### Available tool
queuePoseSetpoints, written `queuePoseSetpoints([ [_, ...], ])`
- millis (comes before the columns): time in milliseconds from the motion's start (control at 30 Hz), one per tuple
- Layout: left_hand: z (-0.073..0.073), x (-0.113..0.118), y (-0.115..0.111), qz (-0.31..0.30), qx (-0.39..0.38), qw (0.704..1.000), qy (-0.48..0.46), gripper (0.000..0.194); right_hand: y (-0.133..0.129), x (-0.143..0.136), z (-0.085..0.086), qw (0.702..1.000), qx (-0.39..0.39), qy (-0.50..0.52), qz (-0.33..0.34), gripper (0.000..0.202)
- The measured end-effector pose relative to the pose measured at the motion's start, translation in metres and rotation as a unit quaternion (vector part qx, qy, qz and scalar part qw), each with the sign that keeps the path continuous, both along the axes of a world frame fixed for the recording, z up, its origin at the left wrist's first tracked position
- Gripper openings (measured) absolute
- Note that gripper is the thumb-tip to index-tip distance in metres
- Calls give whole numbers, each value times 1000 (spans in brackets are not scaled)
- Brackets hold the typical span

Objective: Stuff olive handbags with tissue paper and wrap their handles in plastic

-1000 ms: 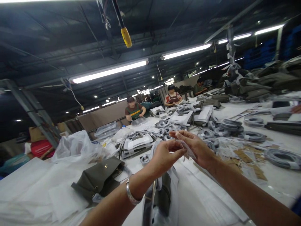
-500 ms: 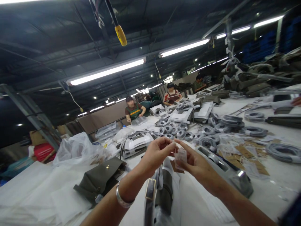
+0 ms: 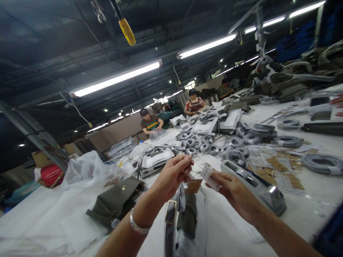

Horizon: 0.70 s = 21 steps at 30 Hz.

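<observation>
My left hand (image 3: 178, 173) is closed, pinching a thin string near the middle of the view. The string runs right to a small clear plastic packet (image 3: 210, 177), which my right hand (image 3: 227, 182) holds between thumb and fingers. A brown card tag (image 3: 194, 186) hangs between my hands. Below them stands a dark olive bag (image 3: 187, 217) with a wrapped strap and a gold-coloured buckle (image 3: 170, 212), partly covered in white wrapping. Another olive bag (image 3: 115, 200) lies left of my left forearm.
Coiled grey wrapped straps (image 3: 235, 157) lie beyond my hands. A grey dispenser-like object (image 3: 254, 189) and brown tags (image 3: 288, 178) are on the right. Clear plastic bags (image 3: 87, 169) lie left. Several people sit farther back, and a person's hand shows at the right edge.
My hands have moved apart, with the string now stretched between them. The packet has shifted slightly right and tilted, and the brown tag shows more clearly.
</observation>
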<state>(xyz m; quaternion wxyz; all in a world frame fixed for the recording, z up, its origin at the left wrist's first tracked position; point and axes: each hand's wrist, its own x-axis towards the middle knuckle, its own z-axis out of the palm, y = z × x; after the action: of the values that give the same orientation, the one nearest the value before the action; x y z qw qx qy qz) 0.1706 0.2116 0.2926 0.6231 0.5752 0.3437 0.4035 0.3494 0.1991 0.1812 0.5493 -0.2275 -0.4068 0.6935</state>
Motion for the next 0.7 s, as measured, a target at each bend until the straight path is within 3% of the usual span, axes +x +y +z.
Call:
queuePoseSetpoints([
  [167,2,-3,0,15,18,999,-33,27,-5,-5,-15,997,-39,34,53,23],
  [300,1,-7,0,32,31,996,-77,26,-13,-12,-24,997,-25,5,75,22],
  [500,-2,-11,-6,-25,13,995,-96,25,-17,-18,-22,994,21,-50,93,28],
  [567,-3,-10,-9,-19,28,997,-70,25,-17,-20,-19,993,49,-95,51,32],
  [700,-3,-6,-18,-8,58,998,1,29,-18,-29,-12,978,125,-140,-90,59],
])
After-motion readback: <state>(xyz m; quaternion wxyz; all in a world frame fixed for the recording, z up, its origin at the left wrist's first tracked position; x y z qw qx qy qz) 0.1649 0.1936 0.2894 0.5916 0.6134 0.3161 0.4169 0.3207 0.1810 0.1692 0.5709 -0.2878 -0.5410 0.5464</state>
